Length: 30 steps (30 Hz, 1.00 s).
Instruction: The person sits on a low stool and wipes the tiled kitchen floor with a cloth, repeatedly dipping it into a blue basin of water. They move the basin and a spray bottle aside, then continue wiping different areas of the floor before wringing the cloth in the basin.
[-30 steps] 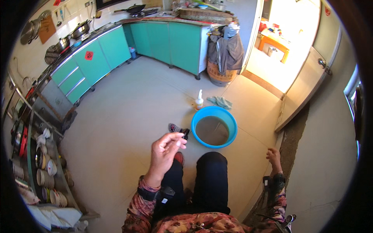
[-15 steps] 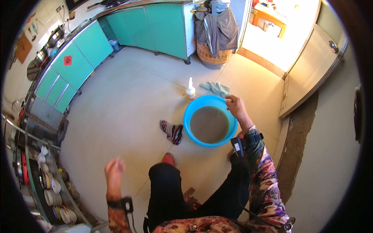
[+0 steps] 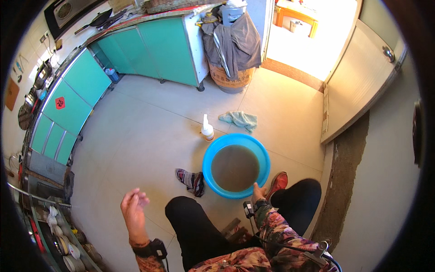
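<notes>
My left hand (image 3: pixel 135 211) is raised at the lower left, holding nothing, its fingers loosely bent and apart. My right hand (image 3: pixel 258 192) is at the near right rim of the blue plastic basin (image 3: pixel 209 154), which holds murky water; its grip is unclear. A striped cloth item (image 3: pixel 188 179) lies left of the basin. Beyond it stand a white spray bottle (image 3: pixel 207 131) and a crumpled pale green cloth (image 3: pixel 240 119). My red shoe (image 3: pixel 277 183) is beside the basin on the right.
Green cabinets (image 3: pixel 165 50) line the back and left. A cloth-draped drum (image 3: pixel 231 45) stands by the bright doorway. An open door (image 3: pixel 351 90) is at the right. A dish rack (image 3: pixel 61 245) is at lower left. The tiled floor (image 3: pixel 113 149) surrounds the basin.
My right hand swung inward, rose over the basin, then came down to its near rim. My left hand moved down and left. My legs spread apart.
</notes>
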Tool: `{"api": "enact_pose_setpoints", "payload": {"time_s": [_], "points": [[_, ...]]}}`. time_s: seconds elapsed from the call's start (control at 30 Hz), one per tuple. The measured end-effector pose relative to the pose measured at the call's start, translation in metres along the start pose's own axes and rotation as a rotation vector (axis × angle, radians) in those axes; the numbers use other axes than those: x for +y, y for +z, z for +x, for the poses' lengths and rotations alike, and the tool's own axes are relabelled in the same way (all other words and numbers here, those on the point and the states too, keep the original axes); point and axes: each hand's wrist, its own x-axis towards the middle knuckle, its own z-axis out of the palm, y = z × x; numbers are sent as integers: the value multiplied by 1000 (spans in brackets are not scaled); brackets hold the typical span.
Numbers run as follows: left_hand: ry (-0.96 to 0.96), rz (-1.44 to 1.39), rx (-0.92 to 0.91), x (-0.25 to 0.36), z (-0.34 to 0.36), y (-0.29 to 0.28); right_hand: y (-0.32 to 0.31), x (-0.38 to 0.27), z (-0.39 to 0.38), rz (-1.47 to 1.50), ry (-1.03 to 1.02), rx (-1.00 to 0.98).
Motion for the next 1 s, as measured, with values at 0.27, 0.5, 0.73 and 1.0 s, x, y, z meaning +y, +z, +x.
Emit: {"api": "enact_pose_setpoints", "payload": {"time_s": [0.27,0.5,0.73,1.0], "points": [[42,-290,-297,-14,38,135,-1,42,-23,315,461,-556],[-222,-101,-100,-92,82,144,22,50,-14,510,367,-622],[-135,-197,-147,-90,102,130,37,68,14,637,578,-460],[-176,-133,-218,-87,100,155,16,80,53,542,510,-528]]}}
